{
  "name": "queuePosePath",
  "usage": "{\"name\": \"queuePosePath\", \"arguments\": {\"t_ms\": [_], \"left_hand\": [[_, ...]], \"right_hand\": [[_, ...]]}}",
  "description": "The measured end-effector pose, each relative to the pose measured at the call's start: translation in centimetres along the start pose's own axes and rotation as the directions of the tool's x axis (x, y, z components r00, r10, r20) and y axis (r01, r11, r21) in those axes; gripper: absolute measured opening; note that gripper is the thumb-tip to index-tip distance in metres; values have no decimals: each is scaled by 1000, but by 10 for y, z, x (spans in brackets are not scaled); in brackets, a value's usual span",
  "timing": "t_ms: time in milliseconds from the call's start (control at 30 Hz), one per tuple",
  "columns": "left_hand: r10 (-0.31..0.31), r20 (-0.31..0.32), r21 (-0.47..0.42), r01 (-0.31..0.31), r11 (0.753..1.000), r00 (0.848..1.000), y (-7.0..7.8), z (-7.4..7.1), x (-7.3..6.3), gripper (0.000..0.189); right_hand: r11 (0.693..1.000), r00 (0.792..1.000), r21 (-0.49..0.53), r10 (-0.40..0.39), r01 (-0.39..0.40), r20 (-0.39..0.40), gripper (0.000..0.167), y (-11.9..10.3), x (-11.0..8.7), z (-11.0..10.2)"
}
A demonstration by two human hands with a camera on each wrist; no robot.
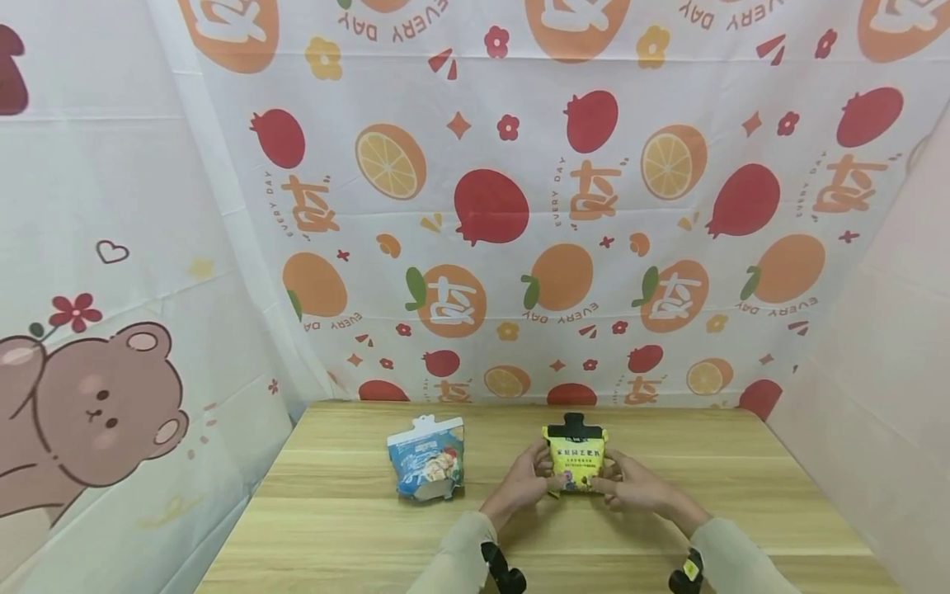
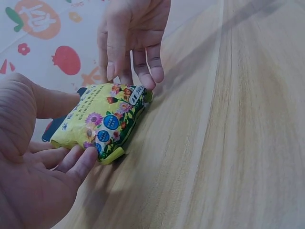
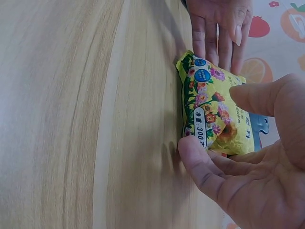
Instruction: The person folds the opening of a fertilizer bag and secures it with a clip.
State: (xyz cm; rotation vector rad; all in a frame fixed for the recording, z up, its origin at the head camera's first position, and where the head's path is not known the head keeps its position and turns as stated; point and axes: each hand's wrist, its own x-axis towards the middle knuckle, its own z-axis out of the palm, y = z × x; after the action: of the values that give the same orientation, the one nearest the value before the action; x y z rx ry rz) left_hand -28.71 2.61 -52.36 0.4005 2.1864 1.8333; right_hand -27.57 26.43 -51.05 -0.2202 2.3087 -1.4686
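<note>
A yellow fertilizer bag (image 1: 576, 459), printed with flowers and Chinese text, stands at the table's right middle. A black clip (image 1: 574, 426) closes its top. My left hand (image 1: 525, 482) holds the bag's left side; in the left wrist view its thumb (image 2: 55, 104) lies toward the clip and its fingers (image 2: 78, 164) are at the lower corner. From the right side my right hand (image 1: 642, 485) holds the same bag; in the right wrist view a fingertip (image 3: 191, 147) presses near the "300" label. The bag's back is hidden.
Left of the hands stands a blue and white food bag (image 1: 429, 464), with a white clip (image 1: 425, 426) across its top. Both bags are on a wood-grain table (image 1: 326, 528). A fruit-patterned cloth (image 1: 490, 280) hangs behind it, and a bear-printed cloth (image 1: 111, 396) hangs at the left.
</note>
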Motion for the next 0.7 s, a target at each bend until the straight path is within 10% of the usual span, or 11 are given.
{"name": "queuePosePath", "arguments": {"t_ms": [700], "left_hand": [[-31,-3,28,31,999,1000,-4,0,6,73]], "right_hand": [[985,997,-159,-72,65,-39,81,-3,0,0]]}}
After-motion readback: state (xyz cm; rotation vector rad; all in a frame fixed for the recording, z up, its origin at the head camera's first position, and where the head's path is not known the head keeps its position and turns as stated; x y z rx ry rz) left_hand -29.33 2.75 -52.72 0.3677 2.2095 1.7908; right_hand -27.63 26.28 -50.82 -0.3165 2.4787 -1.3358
